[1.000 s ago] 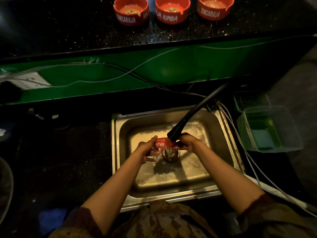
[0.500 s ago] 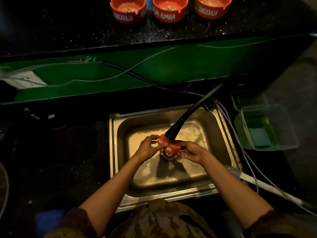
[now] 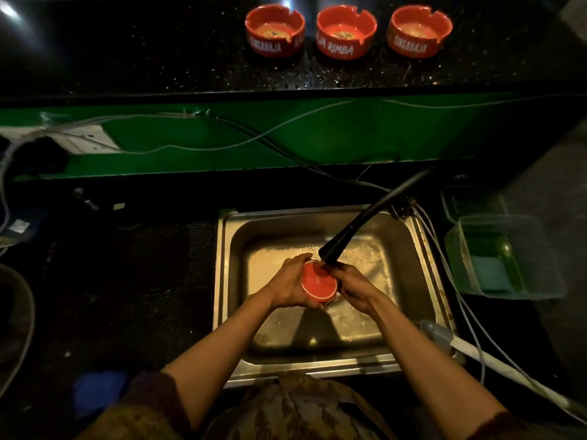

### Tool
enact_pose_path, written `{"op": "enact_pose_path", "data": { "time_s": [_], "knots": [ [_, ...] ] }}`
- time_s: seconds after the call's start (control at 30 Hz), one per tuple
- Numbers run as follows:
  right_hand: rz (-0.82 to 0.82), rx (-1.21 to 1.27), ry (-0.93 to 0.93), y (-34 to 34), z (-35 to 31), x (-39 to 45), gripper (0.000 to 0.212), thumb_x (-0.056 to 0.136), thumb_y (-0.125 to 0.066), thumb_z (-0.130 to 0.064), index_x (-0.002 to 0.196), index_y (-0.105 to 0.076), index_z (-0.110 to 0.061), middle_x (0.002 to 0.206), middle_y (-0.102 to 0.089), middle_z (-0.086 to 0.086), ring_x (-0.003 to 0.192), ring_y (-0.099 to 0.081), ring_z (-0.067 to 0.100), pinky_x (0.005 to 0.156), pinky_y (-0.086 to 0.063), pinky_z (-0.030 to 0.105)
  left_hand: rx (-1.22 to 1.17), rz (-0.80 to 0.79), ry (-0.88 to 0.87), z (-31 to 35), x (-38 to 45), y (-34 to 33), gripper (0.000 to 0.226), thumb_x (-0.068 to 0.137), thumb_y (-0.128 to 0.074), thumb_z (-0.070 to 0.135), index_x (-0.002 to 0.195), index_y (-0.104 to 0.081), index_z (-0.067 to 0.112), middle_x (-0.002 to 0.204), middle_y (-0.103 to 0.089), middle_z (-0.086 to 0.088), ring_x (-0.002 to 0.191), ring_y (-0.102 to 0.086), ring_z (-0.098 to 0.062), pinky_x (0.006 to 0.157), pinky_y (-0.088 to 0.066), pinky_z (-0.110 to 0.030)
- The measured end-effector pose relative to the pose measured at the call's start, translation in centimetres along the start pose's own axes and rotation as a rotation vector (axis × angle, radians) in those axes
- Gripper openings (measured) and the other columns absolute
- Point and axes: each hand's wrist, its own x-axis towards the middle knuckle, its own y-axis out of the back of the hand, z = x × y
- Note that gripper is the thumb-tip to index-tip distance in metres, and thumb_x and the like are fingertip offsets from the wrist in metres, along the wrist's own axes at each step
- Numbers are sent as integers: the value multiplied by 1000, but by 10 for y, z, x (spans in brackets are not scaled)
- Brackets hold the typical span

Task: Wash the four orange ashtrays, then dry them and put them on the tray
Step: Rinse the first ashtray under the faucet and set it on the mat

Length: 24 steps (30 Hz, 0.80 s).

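Both hands hold one orange ashtray (image 3: 318, 285) over the steel sink (image 3: 409, 246), turned so its flat round base faces up beneath the black faucet nozzle (image 3: 333, 247), probably to rinse the underside. The left hand (image 3: 290, 285) wraps its fingers round the side; the right hand (image 3: 351, 284) grips the opposite edge. Three glossy notched ashtrays (image 3: 346, 34), still soiled inside, wait in a row on the speckled black desk (image 3: 143, 52) behind.

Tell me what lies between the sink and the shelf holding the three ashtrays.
In the head view, between the sink and the three ashtrays runs a green panel with loose cables draped across it, then a dark strip of counter.
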Motion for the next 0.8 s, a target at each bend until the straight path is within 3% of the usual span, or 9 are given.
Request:
{"op": "enact_pose_path", "data": {
  "time_s": [0.1,0.2,0.33,0.43,0.57,0.73,0.8],
  "knots": [
    [-8,-61,4,-5,3,-2,54,75,-70,-37,119,-62,-7,111,-71,12,103,-67,27,83,-55,35,47,18,3,0,-12,-3,112,55,-88,51,145,-30,17,142,-41,-3,127,-36,-20,106,-31,-32],
    [-43,-134,-28,-8,14,-3,35,91,-60,-37,114,-65,-11,110,-71,11,104,-66,28,91,-51,42,47,71,92,-1,-22,-8,106,45,-80,71,132,-46,19,126,-54,2,113,-50,-15,98,-36,-29],
    [-36,-235,-33,-9,31,-6,26,98,-52,-26,113,-68,-11,111,-72,9,106,-66,23,93,-50,38,94,137,247,-34,-36,-12,107,33,-68,88,118,-53,25,115,-62,2,102,-57,-15,90,-48,-33],
    [90,-314,-13,-3,40,-8,20,96,-55,-20,108,-70,-13,106,-72,6,105,-66,22,82,-52,30,106,232,273,-43,-47,2,111,32,-74,82,123,-49,23,118,-58,1,107,-56,-17,89,-51,-35],
    [237,-365,26,1,45,-15,11,94,-58,-22,96,-69,-19,102,-73,7,99,-67,21,69,-44,22,35,488,245,-28,-63,12,110,40,-84,65,132,-43,20,124,-49,0,113,-46,-18,93,-46,-37],
    [189,-571,-91,-6,54,-25,17,94,-52,-16,94,-68,-10,97,-69,14,83,-61,20,65,-45,27,142,259,405,-39,-69,-2,123,32,-75,81,134,-40,21,132,-51,-4,119,-48,-23,98,-46,-43],
    [115,-707,-107,-9,52,-29,20,94,-52,-18,98,-68,-8,94,-67,12,80,-59,18,66,-45,29,142,288,383,-36,-75,-9,123,30,-70,84,133,-40,23,132,-50,-1,119,-47,-21,100,-44,-41]
  ]
}}
